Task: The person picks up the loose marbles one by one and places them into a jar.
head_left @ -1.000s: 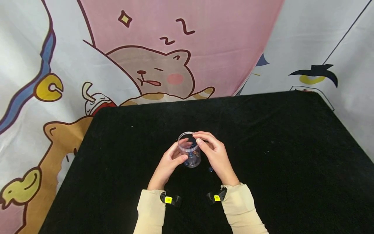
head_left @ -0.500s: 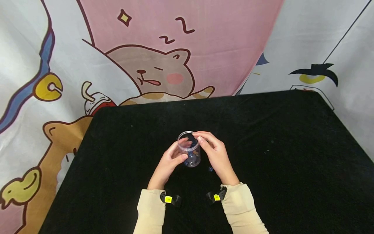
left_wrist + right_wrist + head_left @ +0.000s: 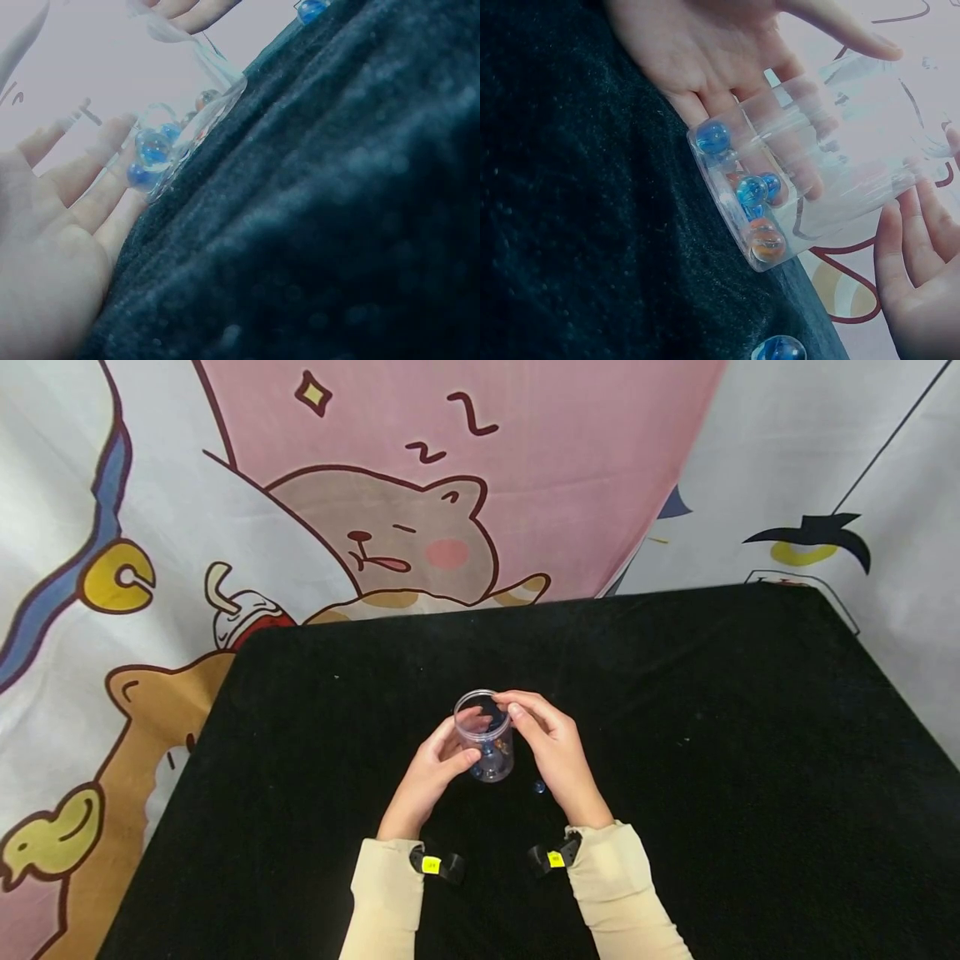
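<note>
A clear plastic jar (image 3: 492, 760), without a lid on its mouth, stands upright on the black cloth. My left hand (image 3: 429, 777) holds it from the left, fingers behind the wall and thumb in front. At the right side of the rim, my right hand (image 3: 553, 752) grips with thumb and fingertips. Several glass marbles lie at the bottom of the jar, among them a blue marble (image 3: 713, 137) and an orange marble (image 3: 766, 244). One loose blue marble (image 3: 539, 787) sits on the cloth just right of the jar, below the right hand.
Black cloth (image 3: 360, 710) covers the table. Behind it hangs a curtain (image 3: 585, 468) printed with cartoon animals. Each wrist wears a black strap with a camera, beside a cream sleeve (image 3: 386, 893).
The head view has tilted slightly, so everything sits a little differently in it. Both hands stay at the jar, the right thumb shifting slightly along the rim. The loose marble stays put.
</note>
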A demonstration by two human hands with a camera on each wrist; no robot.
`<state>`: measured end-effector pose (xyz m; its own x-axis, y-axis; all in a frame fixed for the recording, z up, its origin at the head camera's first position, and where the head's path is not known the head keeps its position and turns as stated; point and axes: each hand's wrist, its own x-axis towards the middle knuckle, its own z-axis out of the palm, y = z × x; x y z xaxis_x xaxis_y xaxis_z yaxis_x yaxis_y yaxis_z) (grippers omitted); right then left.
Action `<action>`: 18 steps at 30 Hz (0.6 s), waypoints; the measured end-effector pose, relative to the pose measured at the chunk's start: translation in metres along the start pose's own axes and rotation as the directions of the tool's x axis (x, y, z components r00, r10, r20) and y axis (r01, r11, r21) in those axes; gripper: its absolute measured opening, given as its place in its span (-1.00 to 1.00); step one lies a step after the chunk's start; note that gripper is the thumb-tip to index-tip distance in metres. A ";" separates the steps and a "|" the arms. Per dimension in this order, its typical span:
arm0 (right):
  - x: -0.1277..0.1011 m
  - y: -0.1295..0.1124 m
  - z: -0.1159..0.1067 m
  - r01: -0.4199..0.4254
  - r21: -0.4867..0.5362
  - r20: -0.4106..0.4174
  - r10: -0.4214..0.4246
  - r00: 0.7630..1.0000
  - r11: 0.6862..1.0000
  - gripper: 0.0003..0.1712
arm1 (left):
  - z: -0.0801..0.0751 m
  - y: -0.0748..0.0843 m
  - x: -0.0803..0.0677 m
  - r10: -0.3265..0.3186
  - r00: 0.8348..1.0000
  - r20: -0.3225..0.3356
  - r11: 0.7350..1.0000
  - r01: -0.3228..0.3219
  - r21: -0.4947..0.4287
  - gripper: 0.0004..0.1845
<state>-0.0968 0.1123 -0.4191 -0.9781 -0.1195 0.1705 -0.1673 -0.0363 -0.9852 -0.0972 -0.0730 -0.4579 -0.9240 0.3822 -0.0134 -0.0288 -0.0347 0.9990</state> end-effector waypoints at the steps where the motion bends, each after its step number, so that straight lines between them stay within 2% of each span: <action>1: 0.000 0.000 0.000 0.000 -0.003 0.001 0.000 1.000 1.000 -0.69 | 0.000 0.000 0.000 -0.001 1.000 0.001 1.000 0.001 -0.003 -0.48; 18: 0.000 0.006 -0.001 -0.009 -0.003 0.011 0.009 1.000 1.000 -0.68 | 0.000 0.000 0.000 0.005 1.000 0.004 1.000 -0.005 -0.008 -0.49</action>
<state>-0.0979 0.1133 -0.4253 -0.9780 -0.1311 0.1621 -0.1592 -0.0325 -0.9867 -0.0972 -0.0733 -0.4582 -0.9224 0.3861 -0.0084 -0.0275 -0.0437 0.9987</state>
